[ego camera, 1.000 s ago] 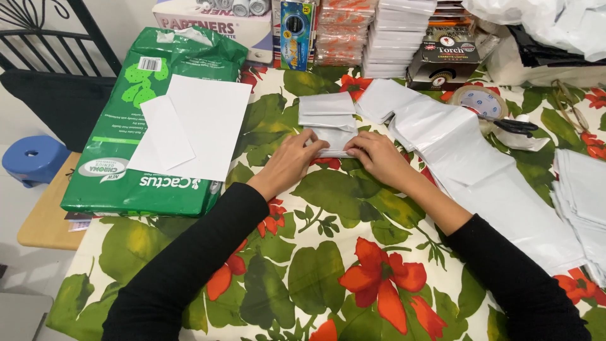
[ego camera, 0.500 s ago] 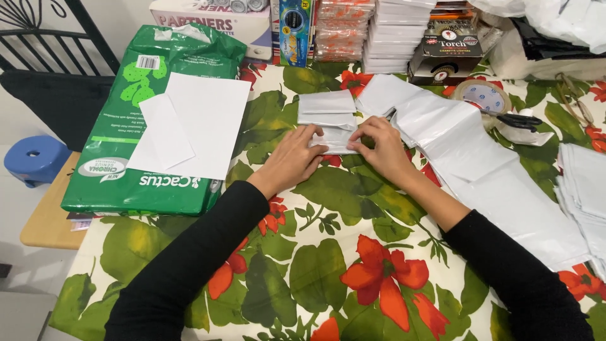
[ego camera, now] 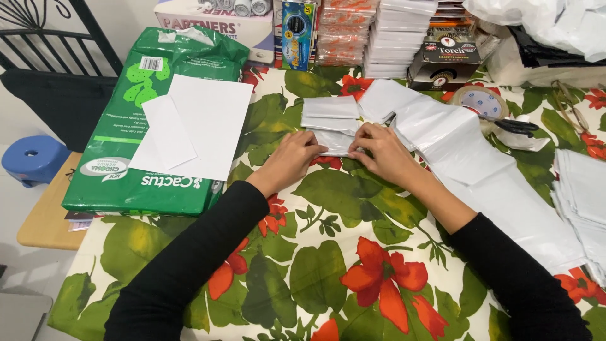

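My left hand (ego camera: 291, 158) and my right hand (ego camera: 380, 151) press on a small folded white plastic bag (ego camera: 334, 142) that lies flat on the flowered tablecloth (ego camera: 328, 252). Fingertips of both hands pinch its near edge. Just behind it lie two folded white bags (ego camera: 329, 112). A long strip of white plastic bags (ego camera: 480, 170) runs from the folded piece toward the right, under my right forearm.
A green plastic pack (ego camera: 145, 126) with white paper sheets (ego camera: 202, 126) on top lies at left. Boxes and stacked packets (ego camera: 391, 38) line the far edge. A tape roll (ego camera: 480, 101), scissors (ego camera: 514, 126) and a pile of white bags (ego camera: 584, 196) sit right. A blue stool (ego camera: 31, 158) stands off the table.
Both hands have stayed on the folded bag; the fingers shifted slightly along it, the right hand moving a little left toward its middle.
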